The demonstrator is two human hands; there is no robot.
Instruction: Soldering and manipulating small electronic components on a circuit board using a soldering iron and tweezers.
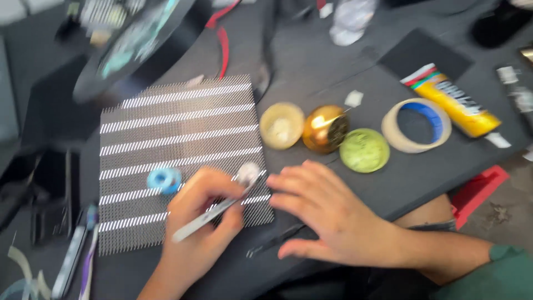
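Observation:
My left hand grips a thin silver pen-like tool over the near edge of a black mat with white striped dots. The tool's tip lies by a small whitish round piece. A small blue ring-shaped piece sits on the mat just left of that hand. My right hand rests flat on the dark table beside the mat, fingers spread, holding nothing. A thin black tool lies just under its fingertips. The picture is blurred by motion.
Three small round pots stand beyond my right hand: pale yellow, gold, green. Further right are a beige tape roll with a blue roll inside and a yellow tube. Pens lie at the left; a red object sits off the table's right edge.

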